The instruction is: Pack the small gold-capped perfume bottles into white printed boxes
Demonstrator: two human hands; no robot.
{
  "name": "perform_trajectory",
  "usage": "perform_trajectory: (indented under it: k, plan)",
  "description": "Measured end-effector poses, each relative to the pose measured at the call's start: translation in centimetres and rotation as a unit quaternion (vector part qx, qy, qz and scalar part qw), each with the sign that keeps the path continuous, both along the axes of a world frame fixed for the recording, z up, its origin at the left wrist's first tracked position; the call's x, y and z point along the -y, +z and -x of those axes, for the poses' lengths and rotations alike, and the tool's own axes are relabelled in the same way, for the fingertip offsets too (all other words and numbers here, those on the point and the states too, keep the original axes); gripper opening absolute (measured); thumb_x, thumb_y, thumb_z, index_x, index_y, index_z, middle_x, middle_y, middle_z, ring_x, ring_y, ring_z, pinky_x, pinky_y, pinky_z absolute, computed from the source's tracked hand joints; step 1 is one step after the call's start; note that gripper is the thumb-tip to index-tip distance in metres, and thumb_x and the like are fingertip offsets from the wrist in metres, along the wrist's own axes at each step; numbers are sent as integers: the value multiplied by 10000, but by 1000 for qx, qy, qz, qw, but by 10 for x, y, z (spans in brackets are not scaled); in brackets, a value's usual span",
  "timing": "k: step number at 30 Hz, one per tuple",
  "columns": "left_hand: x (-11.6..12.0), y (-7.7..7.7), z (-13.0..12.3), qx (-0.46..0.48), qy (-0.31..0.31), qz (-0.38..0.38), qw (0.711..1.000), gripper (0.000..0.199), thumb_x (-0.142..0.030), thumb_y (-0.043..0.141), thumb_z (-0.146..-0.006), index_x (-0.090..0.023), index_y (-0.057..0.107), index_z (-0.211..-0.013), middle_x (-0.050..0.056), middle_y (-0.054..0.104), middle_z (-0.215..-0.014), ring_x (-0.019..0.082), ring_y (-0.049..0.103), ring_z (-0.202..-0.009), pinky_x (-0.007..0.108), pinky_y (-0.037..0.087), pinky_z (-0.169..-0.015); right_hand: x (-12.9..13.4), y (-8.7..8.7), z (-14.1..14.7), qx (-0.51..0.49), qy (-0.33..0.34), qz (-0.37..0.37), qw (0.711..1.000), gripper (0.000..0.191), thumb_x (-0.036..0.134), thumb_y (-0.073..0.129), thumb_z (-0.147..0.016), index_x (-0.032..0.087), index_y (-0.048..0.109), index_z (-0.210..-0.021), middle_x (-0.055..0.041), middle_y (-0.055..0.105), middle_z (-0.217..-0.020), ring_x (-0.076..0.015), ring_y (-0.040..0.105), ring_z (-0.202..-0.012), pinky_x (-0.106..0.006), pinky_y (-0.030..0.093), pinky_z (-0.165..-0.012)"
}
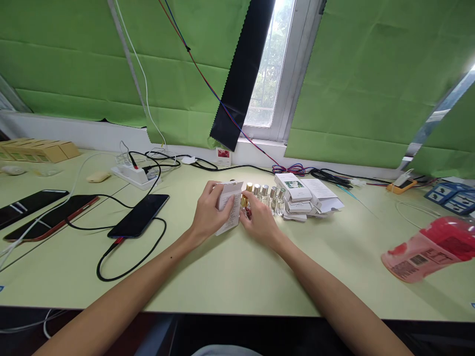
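My left hand (210, 210) is closed on a small white printed box (232, 210), which it holds upright and a little tilted above the table. Just to the right, my right hand (259, 217) has its fingers closed round a small gold-capped bottle (244, 201), partly hidden by the fingers. Behind and beside that hand stands a row of several small glass bottles (273, 201) with gold and silver caps. Right of the bottles lies a pile of white boxes (295, 190), one with a green and white picture, and flat folded card.
A black phone (139, 216) with a cable lies left of my hands, near a white power strip (135, 175). Two more phones and yellow boxes (40, 150) are farther left. A red and pink cup (426, 249) lies at the right. Cables run along the wall.
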State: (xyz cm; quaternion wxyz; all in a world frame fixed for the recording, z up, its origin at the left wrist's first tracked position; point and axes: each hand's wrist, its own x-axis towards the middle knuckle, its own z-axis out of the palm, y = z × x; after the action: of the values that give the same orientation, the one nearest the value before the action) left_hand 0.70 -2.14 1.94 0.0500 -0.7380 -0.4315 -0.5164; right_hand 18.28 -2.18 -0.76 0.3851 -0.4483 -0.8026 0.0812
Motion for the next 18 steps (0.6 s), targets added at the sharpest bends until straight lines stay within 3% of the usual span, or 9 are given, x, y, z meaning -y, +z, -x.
perform_trajectory:
  k: [18]
  plan:
    - [-1, 1, 1, -3, -3, 6, 1000, 80, -257, 613, -906, -204, 572, -951, 42, 564, -974, 169, 593, -822, 292, 495, -697, 1, 1, 0, -12, 9, 11, 1000, 475, 211, 522, -885, 199, 468, -1357, -54, 680, -970, -188, 606, -698, -306, 449, -664]
